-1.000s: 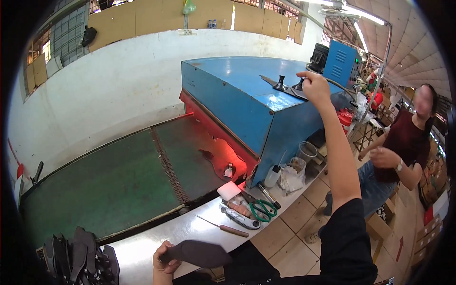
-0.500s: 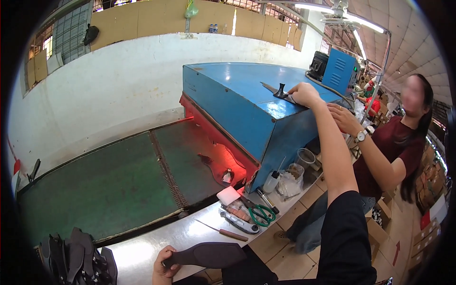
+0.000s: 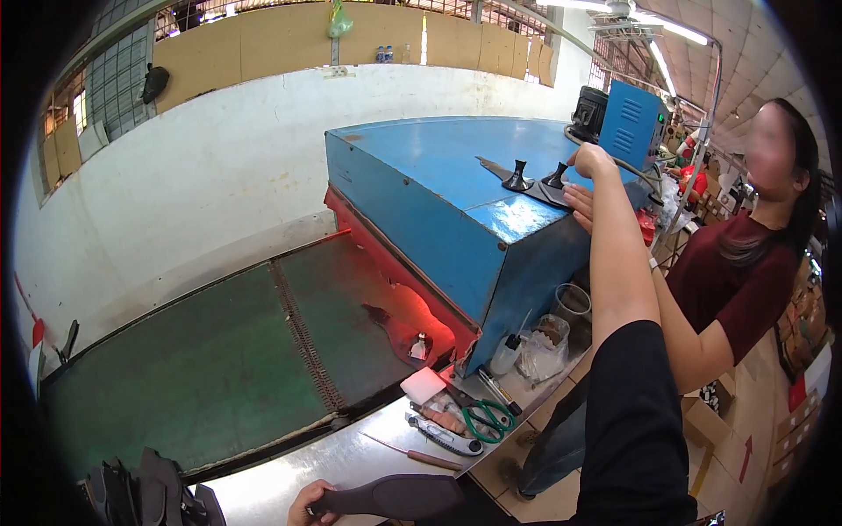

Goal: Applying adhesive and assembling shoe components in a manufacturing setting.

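Note:
My right hand (image 3: 593, 161) reaches up onto the top of the blue machine (image 3: 438, 193), fingers curled over a black heel piece (image 3: 556, 178). A second black heel piece (image 3: 517, 178) stands just left of it on a flat dark sole part. A co-worker in a dark red shirt (image 3: 737, 289) stands at the right, one hand (image 3: 579, 204) touching the same spot from below mine. My left hand (image 3: 307, 505) is at the bottom edge, gripping a long dark sole piece (image 3: 395, 495) over the metal table (image 3: 263, 486).
A green conveyor belt (image 3: 202, 368) runs into the machine's red-lit opening, with a dark sole (image 3: 395, 324) on it. Green-handled scissors (image 3: 487, 421), a cutter, a white block (image 3: 423, 386), a bottle and a plastic cup (image 3: 572, 302) crowd the table. Dark pieces (image 3: 149, 495) are stacked lower left.
The co-worker has stepped closer and put a hand up to the machine top beside mine. My right hand has stayed on the heel pieces; my left still holds the sole piece.

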The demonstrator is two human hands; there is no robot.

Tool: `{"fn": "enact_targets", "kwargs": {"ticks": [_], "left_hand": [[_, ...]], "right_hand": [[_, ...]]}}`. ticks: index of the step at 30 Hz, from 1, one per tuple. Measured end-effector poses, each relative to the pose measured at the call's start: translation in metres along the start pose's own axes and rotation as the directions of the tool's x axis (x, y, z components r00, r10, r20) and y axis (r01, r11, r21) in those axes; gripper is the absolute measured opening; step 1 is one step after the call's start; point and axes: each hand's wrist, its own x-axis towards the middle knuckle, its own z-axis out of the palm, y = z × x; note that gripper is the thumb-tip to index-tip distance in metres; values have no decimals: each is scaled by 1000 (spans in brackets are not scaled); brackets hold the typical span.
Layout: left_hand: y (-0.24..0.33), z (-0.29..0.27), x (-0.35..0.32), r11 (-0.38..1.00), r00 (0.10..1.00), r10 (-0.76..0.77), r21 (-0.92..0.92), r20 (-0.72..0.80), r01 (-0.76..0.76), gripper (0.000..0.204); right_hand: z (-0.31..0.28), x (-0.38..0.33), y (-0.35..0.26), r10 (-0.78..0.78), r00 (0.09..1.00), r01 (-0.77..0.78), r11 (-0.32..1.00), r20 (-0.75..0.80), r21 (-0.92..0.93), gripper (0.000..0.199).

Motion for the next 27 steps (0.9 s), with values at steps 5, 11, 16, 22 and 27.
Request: {"fn": "enact_targets", "kwargs": {"ticks": [5,11,16,22,27], "left_hand": [[-11,13,-10,972,960,233,49,-152,-229,20],[-47,-20,15,622,698,712,524,-72,-581,25],[-31,-78,41,852,904,420,308,82,-423,28],[-18,-87,24,989,981,45,129,187,-70,35],[-4,-15,-6,945,988,150,300,-45,-130,28]], "right_hand": [[34,22,20,21,994,-15,998,111,-56,56],[43,35,28,39,980,-10,990,196,-144,67],[45,35,24,-17,983,38,993,183,-112,66],[39,29,4,-70,961,125,972,268,-197,43],[75,61,42,-85,973,138,959,214,-246,89]]}}
